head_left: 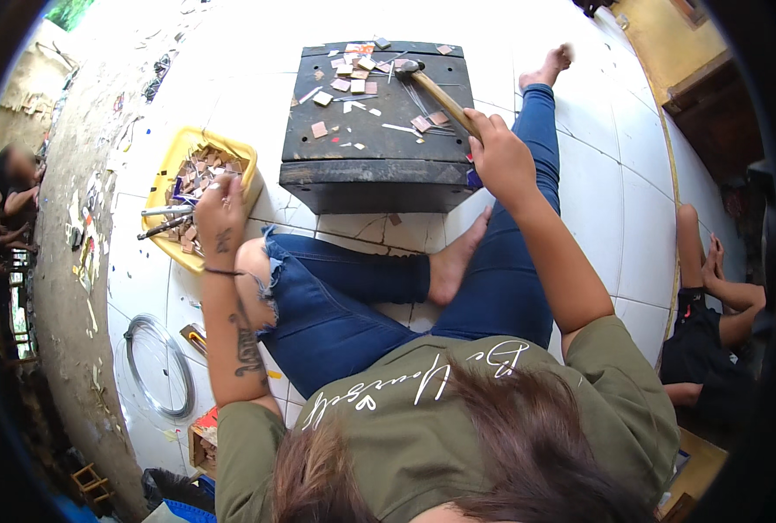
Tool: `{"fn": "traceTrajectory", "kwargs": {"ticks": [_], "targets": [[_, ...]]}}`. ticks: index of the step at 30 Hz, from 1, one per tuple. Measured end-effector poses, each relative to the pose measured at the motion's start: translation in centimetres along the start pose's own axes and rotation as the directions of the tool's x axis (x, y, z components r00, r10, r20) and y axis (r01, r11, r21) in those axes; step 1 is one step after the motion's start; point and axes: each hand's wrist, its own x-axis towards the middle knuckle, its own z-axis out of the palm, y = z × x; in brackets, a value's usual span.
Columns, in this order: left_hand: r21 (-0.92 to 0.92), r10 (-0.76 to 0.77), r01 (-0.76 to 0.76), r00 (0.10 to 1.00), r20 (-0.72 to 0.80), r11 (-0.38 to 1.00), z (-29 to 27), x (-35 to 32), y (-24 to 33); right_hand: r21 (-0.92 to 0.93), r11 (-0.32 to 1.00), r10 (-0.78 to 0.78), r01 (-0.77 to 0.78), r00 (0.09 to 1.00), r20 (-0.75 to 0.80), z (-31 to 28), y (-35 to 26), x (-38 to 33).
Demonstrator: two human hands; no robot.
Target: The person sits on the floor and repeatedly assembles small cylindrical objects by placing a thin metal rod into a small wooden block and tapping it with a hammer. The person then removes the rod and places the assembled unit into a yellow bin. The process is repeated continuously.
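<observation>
My right hand [501, 161] grips the wooden handle of a hammer [443, 100], whose dark head lies over the top of a black box-like block [370, 187]. Small square brown and pale pieces [357, 85] are scattered on that block, along with thin rods and white slivers. At the left, my left hand [220, 213] is above the right side of a yellow basket [250, 157] filled with similar small squares. Its fingers are pinched together; what they hold is too small to make out. Two long-handled tools, one grey [166, 210] and one dark [163, 228], project beside this hand over the basket's left edge.
A coil of wire [183, 397] lies on the white tiled floor at left, near an orange-and-black tool [194, 338] and a small red-edged box [203, 444]. My legs flank the block. Another person [723, 305] sits at right; people [17, 183] are at far left.
</observation>
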Motion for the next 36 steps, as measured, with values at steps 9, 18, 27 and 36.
{"fn": "traceTrajectory", "kwargs": {"ticks": [9,18,27,36], "targets": [[-0.002,0.183,-0.183,0.983,0.034,0.983,2.1,0.5,6.0,0.506,0.862,0.048,-0.038,0.999,-0.007,-0.3,-0.5,-1.7],[-0.21,0.345,-0.318,0.933,0.106,0.925,11.1,-1.2,12.3,0.636,0.653,0.104,-0.412,0.88,0.463,-6.6,-0.9,-10.1],[-0.135,0.402,-0.383,0.9,0.167,0.914,10.8,-1.8,11.5,0.61,0.791,-0.066,-0.047,0.985,0.162,-5.1,-2.7,-11.2],[-0.001,0.503,-0.51,0.848,0.165,0.86,10.6,-1.9,12.4,0.543,0.839,-0.078,-0.04,0.978,0.192,-5.3,-2.3,-11.4]]}}
